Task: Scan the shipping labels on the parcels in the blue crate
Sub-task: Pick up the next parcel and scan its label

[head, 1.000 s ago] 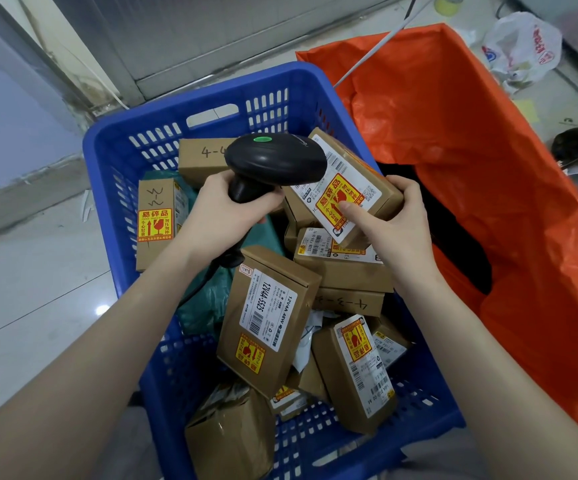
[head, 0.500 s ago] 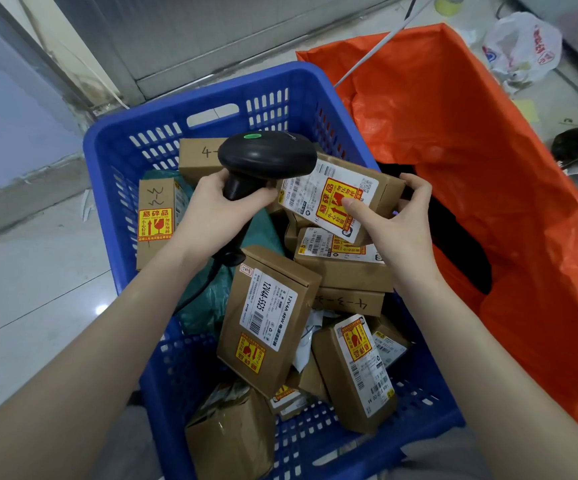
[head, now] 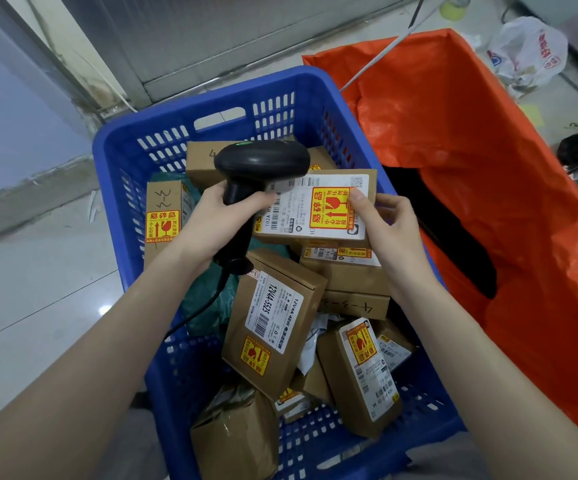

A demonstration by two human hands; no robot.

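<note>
A blue plastic crate (head: 211,98) holds several brown cardboard parcels with white shipping labels and yellow fragile stickers. My left hand (head: 211,220) grips the handle of a black barcode scanner (head: 261,162), whose head hangs over the left end of a parcel. My right hand (head: 384,223) holds that parcel (head: 315,209) above the pile, label side up, thumb on its yellow sticker. A green light shows on top of the scanner. The scanner's head hides part of the label.
An orange plastic sack (head: 471,150) stands open right of the crate, its dark inside showing. A teal plastic mailer (head: 208,296) lies in the crate under the scanner cable. White tiled floor (head: 38,289) lies left; a white plastic bag (head: 526,50) sits at the far right.
My right hand has turned the held parcel flatter, so its label faces up. The scanner has come slightly lower and left, over the label's left end.
</note>
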